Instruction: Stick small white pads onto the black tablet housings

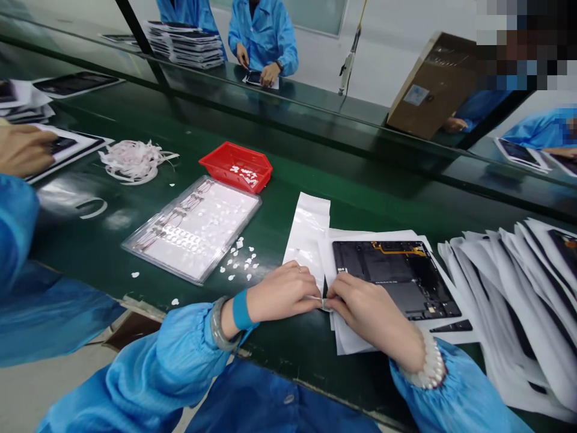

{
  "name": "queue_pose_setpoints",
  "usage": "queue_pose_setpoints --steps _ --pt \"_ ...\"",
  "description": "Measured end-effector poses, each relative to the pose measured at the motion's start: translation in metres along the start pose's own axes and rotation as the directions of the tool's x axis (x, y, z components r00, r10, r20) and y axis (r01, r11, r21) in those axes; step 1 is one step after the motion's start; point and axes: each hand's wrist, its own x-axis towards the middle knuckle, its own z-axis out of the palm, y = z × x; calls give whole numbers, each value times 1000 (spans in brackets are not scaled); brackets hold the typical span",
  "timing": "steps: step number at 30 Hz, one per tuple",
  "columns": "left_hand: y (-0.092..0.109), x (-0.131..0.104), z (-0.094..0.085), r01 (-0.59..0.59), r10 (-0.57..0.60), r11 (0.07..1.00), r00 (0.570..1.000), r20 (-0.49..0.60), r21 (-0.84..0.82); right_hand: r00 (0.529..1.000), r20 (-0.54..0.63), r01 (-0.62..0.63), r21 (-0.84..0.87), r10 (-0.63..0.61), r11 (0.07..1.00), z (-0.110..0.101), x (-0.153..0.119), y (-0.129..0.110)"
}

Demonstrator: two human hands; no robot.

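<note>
My left hand [285,291] and my right hand [368,308] meet above the table's front edge, thumbs and fingers pinched together. Between their fingertips is a small pale piece [323,303], too small to name. Behind my left hand lies a white paper strip [310,225] with a glossy surface. My right hand overlaps the near left corner of a black tablet housing [392,270], which shows an orange flex cable [396,249] along its far side. White sheets [356,344] lie under the housing. A narrow black piece [453,326] rests beside its near edge.
Left of my hands are a clear tray [225,210] with small white stickers and loose stickers [241,258]. Beyond stand a red bin [225,157] and curled white strips [133,161]. Stacked wrapped panels [518,313] fill the right. A co-worker's hand [22,149] is at left.
</note>
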Motion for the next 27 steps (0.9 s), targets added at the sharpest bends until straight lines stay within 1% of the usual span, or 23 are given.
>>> queue_pose_setpoints --steps 2,4,5,7,8,9,11,13,14,16,19,23,25,27 --pt "1 0 1 -1 1 1000 1000 7 3 1000 21 16 -27 -15 1000 -4 0 -3" --pt "1 0 0 2 -2 1000 1000 10 -7 999 17 34 7 -35 999 -9 -4 -3" --pt "1 -1 -1 0 0 1000 1000 12 -17 999 5 43 62 -44 997 -12 -8 -1" --pt "0 -2 -6 -11 12 999 1000 21 -46 998 -44 51 243 -42 969 -20 -16 9" --pt "-1 -2 -10 -16 17 998 1000 21 -56 996 -86 37 345 -8 938 -23 -19 17" --pt "-2 -1 -13 -22 23 998 1000 17 -60 990 -131 6 437 56 900 -25 -22 25" --pt "-2 3 -19 -29 28 999 999 -17 -24 953 -191 -85 580 236 810 -24 -25 41" --pt "-1 11 -19 -54 59 995 996 -63 82 901 -182 -178 672 393 719 -18 -22 53" --pt "0 16 -16 -75 87 986 993 -79 150 885 -164 -209 698 437 685 -13 -20 56" --pt "0 26 -9 -116 146 954 985 -93 277 867 -146 -242 712 476 659 -3 -14 57" --pt "-3 37 3 -149 199 918 975 -101 367 845 -208 -235 683 492 692 10 -5 53" --pt "-11 42 8 -151 211 911 970 -119 385 797 -339 -229 596 500 769 21 1 50" --pt "-13 42 7 -157 217 912 968 -124 378 779 -367 -253 558 509 790 25 1 50" --pt "-13 41 6 -159 216 919 969 -123 362 767 -374 -271 548 522 791 28 1 51"
